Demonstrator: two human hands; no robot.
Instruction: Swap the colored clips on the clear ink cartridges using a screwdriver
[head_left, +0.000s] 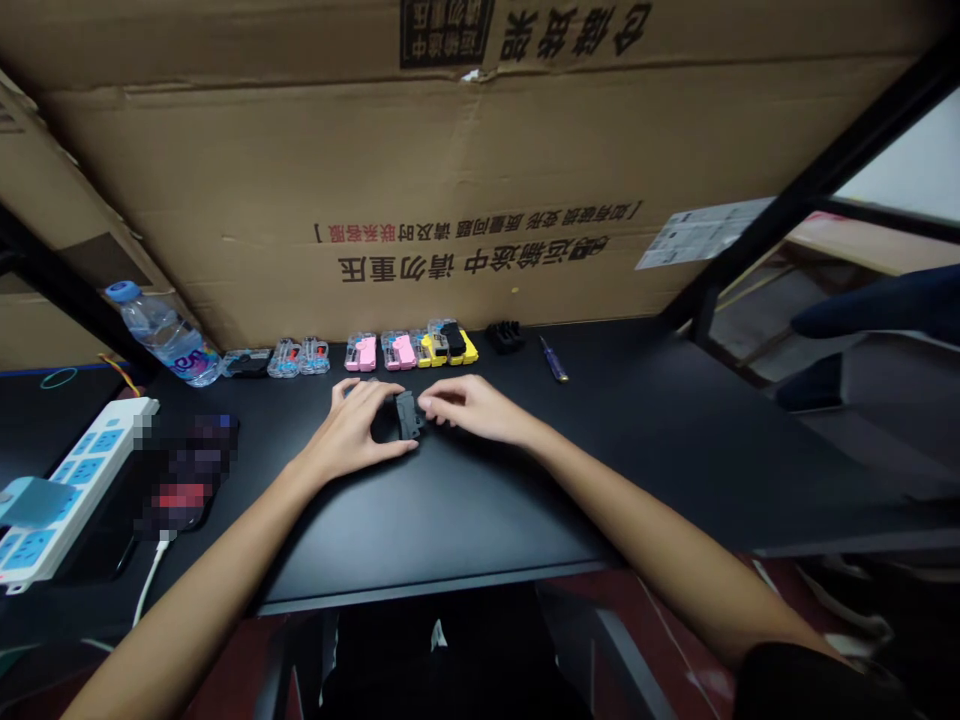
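Smooth matt black tabletop [600, 450]; at 12 o'clock a dull, creased brown cardboard box [480, 200]. The small black piece [407, 414] looks like matt plastic. At 10 o'clock a clear glossy plastic bottle [166, 335], at 9 a white plastic power strip [67, 490]

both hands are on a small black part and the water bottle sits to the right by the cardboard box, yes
No: the head view shows the water bottle to the left, not the right, by the cardboard box. The left hand and right hand are on the small black part.
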